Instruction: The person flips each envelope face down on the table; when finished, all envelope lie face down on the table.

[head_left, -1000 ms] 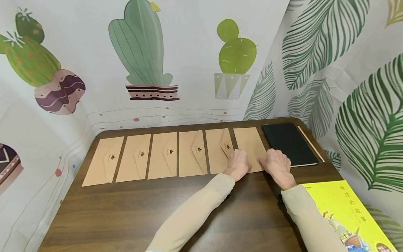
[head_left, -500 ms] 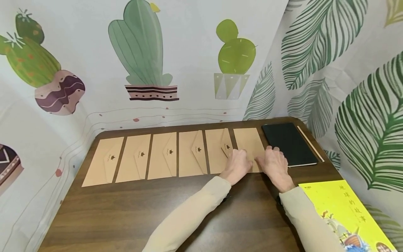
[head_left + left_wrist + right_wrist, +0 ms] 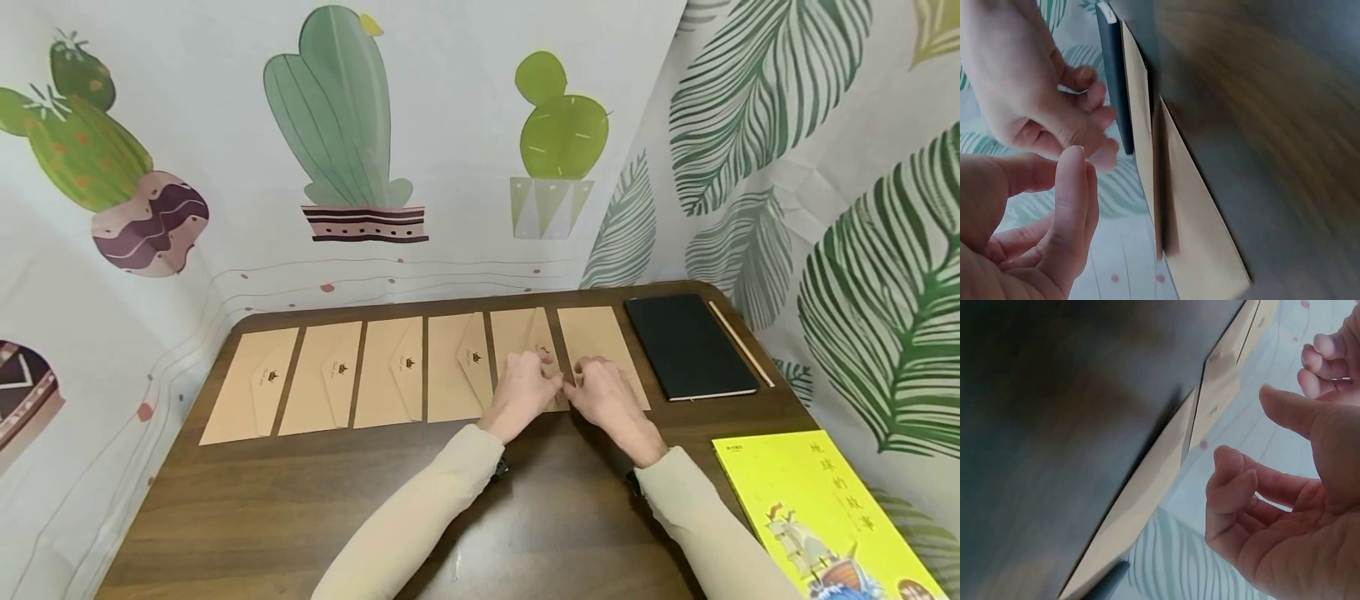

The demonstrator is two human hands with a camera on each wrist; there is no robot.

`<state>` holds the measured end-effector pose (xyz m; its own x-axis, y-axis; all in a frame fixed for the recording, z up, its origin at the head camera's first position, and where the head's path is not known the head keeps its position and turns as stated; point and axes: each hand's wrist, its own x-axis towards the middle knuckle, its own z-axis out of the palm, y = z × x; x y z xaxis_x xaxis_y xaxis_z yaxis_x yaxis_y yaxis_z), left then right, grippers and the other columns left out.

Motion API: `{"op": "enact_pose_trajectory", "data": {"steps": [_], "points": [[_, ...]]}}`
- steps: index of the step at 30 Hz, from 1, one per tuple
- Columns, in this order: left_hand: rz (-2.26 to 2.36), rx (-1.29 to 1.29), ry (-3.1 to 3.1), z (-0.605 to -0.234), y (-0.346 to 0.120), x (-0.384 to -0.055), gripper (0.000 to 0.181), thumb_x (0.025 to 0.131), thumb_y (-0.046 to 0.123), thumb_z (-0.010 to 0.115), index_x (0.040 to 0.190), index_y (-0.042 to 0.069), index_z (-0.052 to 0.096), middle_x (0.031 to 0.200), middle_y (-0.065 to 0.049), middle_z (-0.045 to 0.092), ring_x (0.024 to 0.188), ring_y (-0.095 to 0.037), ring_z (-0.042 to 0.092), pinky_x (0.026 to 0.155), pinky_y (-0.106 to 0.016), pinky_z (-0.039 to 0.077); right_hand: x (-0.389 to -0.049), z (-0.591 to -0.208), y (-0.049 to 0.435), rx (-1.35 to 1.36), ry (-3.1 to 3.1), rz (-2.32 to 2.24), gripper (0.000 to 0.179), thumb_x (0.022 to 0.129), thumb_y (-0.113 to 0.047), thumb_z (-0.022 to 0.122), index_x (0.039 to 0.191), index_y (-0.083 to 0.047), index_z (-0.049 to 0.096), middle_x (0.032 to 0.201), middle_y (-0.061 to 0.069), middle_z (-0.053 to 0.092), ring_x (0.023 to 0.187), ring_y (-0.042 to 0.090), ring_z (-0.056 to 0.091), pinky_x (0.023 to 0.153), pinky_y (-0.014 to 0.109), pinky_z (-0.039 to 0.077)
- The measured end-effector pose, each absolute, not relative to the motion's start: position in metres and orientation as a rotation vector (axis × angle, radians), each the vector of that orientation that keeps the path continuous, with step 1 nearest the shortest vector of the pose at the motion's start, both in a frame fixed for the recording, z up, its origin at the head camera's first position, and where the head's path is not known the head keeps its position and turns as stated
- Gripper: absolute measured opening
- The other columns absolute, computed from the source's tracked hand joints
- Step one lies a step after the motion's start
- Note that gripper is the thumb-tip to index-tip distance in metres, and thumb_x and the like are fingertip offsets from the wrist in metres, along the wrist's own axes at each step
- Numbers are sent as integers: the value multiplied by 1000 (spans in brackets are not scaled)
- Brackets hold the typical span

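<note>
A row of several tan envelopes lies along the far side of the table. Over the lower part of the fifth envelope, which has a flap with a crown print, hovers my left hand. My right hand is just beside it, over the lower part of the plain sixth envelope. In the left wrist view the left hand has loosely bent fingers and nothing between them. The right wrist view has the right hand with relaxed fingers, clear of the envelopes and holding nothing.
A black notebook lies right of the sixth envelope, with a thin wooden stick along its far side. A yellow book is at the front right. The brown table meets a patterned cloth wall behind.
Both hands have left the near corners of the sixth envelope and moved left, closer together, over the fifth and sixth envelopes. The envelopes stay in their row.
</note>
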<state>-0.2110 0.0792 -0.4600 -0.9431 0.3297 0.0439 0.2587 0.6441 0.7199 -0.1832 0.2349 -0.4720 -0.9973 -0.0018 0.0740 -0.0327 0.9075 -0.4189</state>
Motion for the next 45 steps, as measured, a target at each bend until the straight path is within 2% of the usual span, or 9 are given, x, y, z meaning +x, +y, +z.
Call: {"op": "enact_pose_trajectory", "data": {"steps": [4,7,13,20,27,31,35,41,45], "points": [[1182,482,2830,-462,63,-214,27,95,8,78,120,-1,80,88,-10,84,66,-11,74,59,-17,54,-188,-472,224,21,-3079,702,31,98,-25,77,81,-1,66,82,14,65,72,27,60,64,40,50],[1219,452,2838,-465,52,-215,23,94,8,80,115,-1,81,88,-12,84,70,-14,76,59,-18,54,-196,-478,221,-1,-3125,721,35,95,-27,78,73,-7,59,78,10,60,68,26,55,58,36,45],[1261,354,2795,-468,39,-215,28,94,12,80,119,-1,79,85,-12,82,66,-12,71,60,-20,55,-221,-519,227,-5,-3153,730,43,93,-31,82,66,-13,55,70,4,53,59,21,51,50,34,42],[1293,342,2790,-472,29,-218,28,95,12,79,119,-4,78,87,-14,83,63,-13,73,64,-25,60,-210,-490,213,-50,-3167,758,41,96,-14,73,60,-11,54,68,10,61,57,25,59,51,33,48],[1259,308,2861,-479,20,-222,28,95,13,80,117,-3,80,89,-12,81,70,-14,72,80,-36,65,-203,-488,213,-32,-3111,761,38,94,-5,60,58,-14,50,63,8,55,52,24,53,48,32,43],[1296,255,2807,-479,17,-224,27,96,11,79,118,-4,79,89,-13,81,65,-13,75,65,-28,62,-217,-522,227,-6,-3068,726,38,96,-7,54,60,-17,47,62,5,49,51,22,47,45,33,40],[1333,196,2739,-477,15,-225,28,99,10,78,122,-5,77,89,-15,81,52,-12,72,46,-20,51,-216,-525,233,19,-3037,709,40,95,-5,51,59,-19,41,62,1,41,53,21,42,46,35,39],[1351,118,2707,-477,13,-226,39,100,15,78,131,-7,72,100,-20,83,51,-13,72,43,-20,51,-195,-478,222,-26,-3057,779,43,97,-3,48,59,-19,37,61,-1,36,52,18,40,47,29,37],[1372,80,2680,-495,13,-237,49,98,25,80,133,-7,70,86,-13,83,48,-14,72,43,-24,52,-194,-474,224,-30,-3030,844,41,95,-3,49,57,-18,39,58,-1,39,49,17,41,45,29,36]]}}
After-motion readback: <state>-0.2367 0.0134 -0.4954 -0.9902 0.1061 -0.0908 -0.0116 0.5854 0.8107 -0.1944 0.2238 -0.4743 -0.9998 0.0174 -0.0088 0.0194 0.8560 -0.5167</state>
